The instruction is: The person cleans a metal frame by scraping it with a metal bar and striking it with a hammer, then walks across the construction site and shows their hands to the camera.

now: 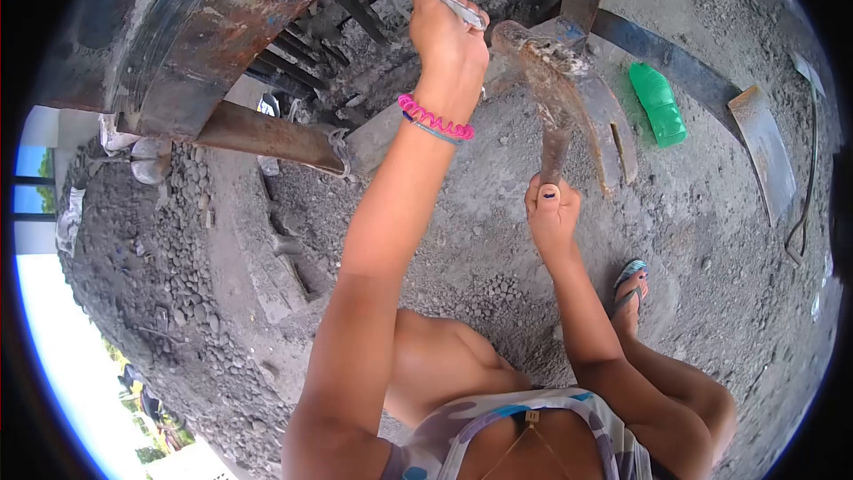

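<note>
My left hand (pixel 449 31), with a pink coil band on its wrist, is raised at the upper middle. Its fingers are closed around a flat grey-white piece (pixel 460 11), and the thumb points up. Lower and to the right, my right hand (pixel 553 213) grips the handle of a worn, rusty claw hammer (pixel 553 76). The hammer's head is level with a point just right of my left hand, its split claw curving down to the right. Hammer and left hand look apart.
A large rusty metal frame (pixel 218 44) stands at upper left, with dark bars and rubble beside it. A green plastic bottle (pixel 657 105) lies on the gritty ground, left of a metal plate (pixel 766 156) and curved strip. Gravel (pixel 182 276) is piled at left. One sandaled foot (pixel 630 289) shows.
</note>
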`<state>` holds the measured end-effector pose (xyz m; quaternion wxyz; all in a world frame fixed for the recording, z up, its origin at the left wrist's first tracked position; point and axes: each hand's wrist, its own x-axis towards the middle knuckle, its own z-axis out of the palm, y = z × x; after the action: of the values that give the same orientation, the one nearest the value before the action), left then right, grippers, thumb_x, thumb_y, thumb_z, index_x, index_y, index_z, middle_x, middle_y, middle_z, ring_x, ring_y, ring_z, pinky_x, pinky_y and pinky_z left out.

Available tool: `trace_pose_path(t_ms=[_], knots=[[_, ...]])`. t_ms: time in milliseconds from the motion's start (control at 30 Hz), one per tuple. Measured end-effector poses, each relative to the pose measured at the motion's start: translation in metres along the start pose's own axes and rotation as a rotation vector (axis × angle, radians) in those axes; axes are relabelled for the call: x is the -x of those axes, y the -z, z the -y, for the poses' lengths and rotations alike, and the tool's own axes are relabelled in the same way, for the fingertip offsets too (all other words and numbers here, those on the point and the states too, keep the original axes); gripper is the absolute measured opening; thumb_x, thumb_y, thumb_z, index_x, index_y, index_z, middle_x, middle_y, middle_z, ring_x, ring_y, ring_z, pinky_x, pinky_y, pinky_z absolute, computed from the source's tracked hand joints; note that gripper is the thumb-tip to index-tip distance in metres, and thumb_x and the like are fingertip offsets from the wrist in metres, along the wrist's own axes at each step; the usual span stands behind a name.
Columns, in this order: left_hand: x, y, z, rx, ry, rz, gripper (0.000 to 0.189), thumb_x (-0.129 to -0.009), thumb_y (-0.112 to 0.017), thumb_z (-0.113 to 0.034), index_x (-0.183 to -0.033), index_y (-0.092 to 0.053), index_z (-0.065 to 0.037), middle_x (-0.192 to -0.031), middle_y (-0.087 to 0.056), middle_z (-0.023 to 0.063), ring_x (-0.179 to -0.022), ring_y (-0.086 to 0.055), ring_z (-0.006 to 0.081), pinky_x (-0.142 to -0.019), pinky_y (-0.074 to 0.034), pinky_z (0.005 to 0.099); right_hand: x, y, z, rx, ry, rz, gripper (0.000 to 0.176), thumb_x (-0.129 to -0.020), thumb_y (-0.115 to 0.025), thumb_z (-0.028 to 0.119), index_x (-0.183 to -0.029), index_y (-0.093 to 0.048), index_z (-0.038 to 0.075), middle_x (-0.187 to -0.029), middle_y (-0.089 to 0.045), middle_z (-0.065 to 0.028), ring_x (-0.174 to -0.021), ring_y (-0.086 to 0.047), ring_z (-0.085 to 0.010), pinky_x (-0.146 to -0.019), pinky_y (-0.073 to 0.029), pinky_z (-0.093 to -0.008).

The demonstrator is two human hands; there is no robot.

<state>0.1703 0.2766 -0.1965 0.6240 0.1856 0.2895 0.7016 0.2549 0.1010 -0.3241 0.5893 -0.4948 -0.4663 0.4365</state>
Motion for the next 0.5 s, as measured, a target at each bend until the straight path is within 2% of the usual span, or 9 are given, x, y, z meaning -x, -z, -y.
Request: trace_pose_path(t_ms=[100,133,200,267,367,467,500], knots=[[-0.002,0.006,0.000,0.002,0.006,0.021,0.035,-0.085,-0.041,-0.036,-0.060,-0.034,-0.011,-0.047,-0.022,-0.0021,-0.042,-0.019,0.0111,-0.043,-0.021,0.0270,0.009,-0.001,0.036,-0.076,0.046,-0.072,0.058,-0.078,-0.036,0.061,-0.064,-0.039,0.004,-0.049,-0.039,-0.0035,-0.041,-0.036,-0.0090,-0.038,-0.031,-0.0219],[-0.002,0.007,0.001,0.004,0.016,0.023,0.035,-0.085,-0.041,-0.036,-0.060,-0.034,-0.011,-0.047,-0.022,-0.0021,-0.042,-0.019,0.0110,-0.043,-0.021,0.0269,0.008,-0.002,0.032,-0.356,0.223,-0.101,0.046,-0.083,-0.045,0.037,-0.056,-0.040,0.000,-0.046,-0.039,-0.0034,-0.039,-0.039,-0.0111,-0.036,-0.029,-0.0215],[-0.001,0.007,0.002,0.005,0.040,0.008,0.036,-0.084,-0.042,-0.037,-0.061,-0.034,-0.011,-0.048,-0.022,-0.0022,-0.042,-0.019,0.0108,-0.043,-0.020,0.0265,0.003,-0.008,0.041,-0.542,0.475,-0.121,0.046,-0.084,-0.044,0.036,-0.056,-0.039,0.000,-0.046,-0.039,-0.0045,-0.039,-0.040,-0.0124,-0.036,-0.031,-0.0216],[-0.002,0.006,0.001,-0.008,0.037,0.005,0.037,-0.084,-0.041,-0.038,-0.060,-0.035,-0.012,-0.047,-0.023,-0.0024,-0.041,-0.020,0.0108,-0.042,-0.021,0.0262,0.003,-0.007,0.027,-0.485,0.467,-0.089,0.047,-0.083,-0.045,0.041,-0.059,-0.043,0.001,-0.048,-0.039,-0.0044,-0.043,-0.041,-0.0112,-0.039,-0.033,-0.0219],[-0.022,0.016,-0.001,0.003,0.016,-0.015,0.038,-0.084,-0.040,-0.039,-0.058,-0.035,-0.013,-0.045,-0.025,-0.0025,-0.040,-0.021,0.0107,-0.042,-0.021,0.0258,0.001,-0.008,-0.015,0.093,0.051,-0.046,0.048,-0.081,-0.046,0.047,-0.062,-0.048,0.002,-0.049,-0.038,-0.0033,-0.047,-0.041,-0.0087,-0.042,-0.034,-0.0219],[-0.035,0.042,-0.006,-0.022,0.020,-0.020,0.039,-0.084,-0.039,-0.040,-0.057,-0.036,-0.014,-0.043,-0.028,-0.0024,-0.038,-0.022,0.0107,-0.041,-0.022,0.0255,0.010,-0.004,-0.026,0.011,-0.062,-0.010,0.045,-0.080,-0.047,0.048,-0.069,-0.052,0.004,-0.050,-0.039,-0.0021,-0.050,-0.040,-0.0069,-0.045,-0.033,-0.0219],[-0.036,0.048,-0.006,-0.037,0.027,-0.017,0.039,-0.084,-0.038,-0.041,-0.056,-0.036,-0.014,-0.043,-0.028,-0.0024,-0.037,-0.022,0.0107,-0.041,-0.022,0.0254,0.011,-0.007,-0.019,-0.016,-0.001,-0.031,0.050,-0.080,-0.043,0.051,-0.067,-0.049,0.004,-0.049,-0.040,-0.0019,-0.047,-0.039,-0.0070,-0.042,-0.032,-0.0216]])
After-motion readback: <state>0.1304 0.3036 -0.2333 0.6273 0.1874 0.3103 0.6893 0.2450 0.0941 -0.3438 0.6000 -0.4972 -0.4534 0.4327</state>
